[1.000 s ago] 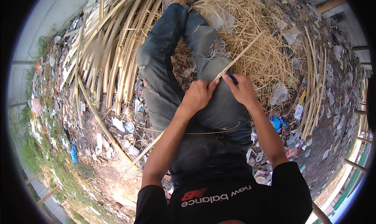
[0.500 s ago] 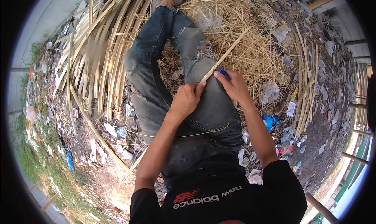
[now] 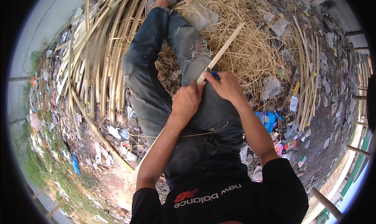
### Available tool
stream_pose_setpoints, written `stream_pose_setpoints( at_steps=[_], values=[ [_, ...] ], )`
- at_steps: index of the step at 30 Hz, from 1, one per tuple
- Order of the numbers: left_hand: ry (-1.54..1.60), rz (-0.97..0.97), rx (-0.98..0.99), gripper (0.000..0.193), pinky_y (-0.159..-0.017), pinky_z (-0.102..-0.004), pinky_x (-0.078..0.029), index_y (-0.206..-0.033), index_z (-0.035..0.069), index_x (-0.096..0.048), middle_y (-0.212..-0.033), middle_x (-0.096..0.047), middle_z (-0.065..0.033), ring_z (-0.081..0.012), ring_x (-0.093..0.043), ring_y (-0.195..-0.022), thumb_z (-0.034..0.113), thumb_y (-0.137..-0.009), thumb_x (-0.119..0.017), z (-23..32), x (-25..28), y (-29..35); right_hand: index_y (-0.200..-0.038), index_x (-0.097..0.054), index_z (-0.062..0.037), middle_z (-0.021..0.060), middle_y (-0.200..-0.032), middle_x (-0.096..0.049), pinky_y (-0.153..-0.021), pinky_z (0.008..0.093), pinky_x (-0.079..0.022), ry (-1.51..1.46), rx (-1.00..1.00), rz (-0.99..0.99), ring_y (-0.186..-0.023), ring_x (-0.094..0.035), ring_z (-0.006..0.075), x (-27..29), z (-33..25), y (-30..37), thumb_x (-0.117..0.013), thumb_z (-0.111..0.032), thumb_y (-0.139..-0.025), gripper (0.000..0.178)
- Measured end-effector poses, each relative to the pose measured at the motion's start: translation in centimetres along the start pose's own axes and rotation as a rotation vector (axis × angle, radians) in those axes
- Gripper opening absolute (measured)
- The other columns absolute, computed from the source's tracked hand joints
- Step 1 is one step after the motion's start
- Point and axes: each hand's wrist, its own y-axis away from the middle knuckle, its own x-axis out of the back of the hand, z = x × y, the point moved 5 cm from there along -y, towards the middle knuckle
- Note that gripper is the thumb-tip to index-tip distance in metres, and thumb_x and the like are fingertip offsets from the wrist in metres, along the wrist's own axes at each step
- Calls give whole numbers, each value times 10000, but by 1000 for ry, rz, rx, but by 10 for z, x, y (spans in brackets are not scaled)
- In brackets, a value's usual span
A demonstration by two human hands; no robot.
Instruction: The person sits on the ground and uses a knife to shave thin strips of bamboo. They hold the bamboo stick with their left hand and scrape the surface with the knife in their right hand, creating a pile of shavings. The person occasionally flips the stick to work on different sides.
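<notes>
A pale bamboo strip slants across my thigh, its far end up over the straw and its near part running back beneath my left forearm. My left hand is closed round it just above my lap. Close beyond, my right hand grips a knife with a blue handle, thumb pressed on the strip. Most of the blade is hidden by the strip and fingers. A thin loose fibre lies over my dark jeans.
Many split bamboo strips are piled at the far left. More strips lie on the right. A heap of straw shavings covers the ground ahead. Litter, including a blue wrapper, is scattered around. One long pole lies left of me.
My right hand has drawn back leftward along the strip, closer to my left hand. The strip looks broader now, its pale face turned up. The view has shifted slightly.
</notes>
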Motion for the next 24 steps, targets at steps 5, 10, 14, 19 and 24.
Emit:
stream_pose_setpoints(
  at_steps=[5,10,14,19,24],
  values=[
    [174,-1,-81,477,-698,-566,-548,-894,-33,-672,-714,-652,-308,-519,-676,-761,390,-1081,-556,-5,1,-2,-663,-651,15,179,-543,-545,-559,437,-445,-148,83,-32,-512,-561,329,-2,9,-7,-624,-599,-993,698],
    [321,-146,54,620,-647,-547,-488,-766,-100,-637,-687,-589,-342,-536,-632,-708,424,-1086,-551,-24,2,-19,-613,-555,8,89,-504,-422,-514,375,-371,-277,217,-207,-488,-452,168,0,12,-1,-664,-568,-988,696],
    [387,-187,107,700,-632,-532,-459,-694,-127,-587,-645,-534,-348,-539,-561,-640,450,-1086,-544,-34,4,-25,-597,-507,-13,8,-509,-368,-496,345,-333,-611,124,-411,-500,-414,104,2,14,13,-681,-554,-985,688],
    [357,-172,84,710,-599,-489,-451,-668,-111,-577,-557,-485,-247,-373,-512,-545,463,-1085,-546,-32,5,-23,-798,-615,-2,50,-655,-559,-587,349,-435,-414,90,177,-594,-541,165,24,21,3,-643,-529,-1017,572],
    [309,-73,5,683,-592,-490,-444,-696,-121,-581,-564,-470,-272,-375,-473,-520,441,-1083,-556,-23,7,-15,-989,-650,19,192,-829,-678,-713,426,-509,-352,36,228,-745,-674,338,17,28,-4,-520,-471,-1087,516]
  ],
)
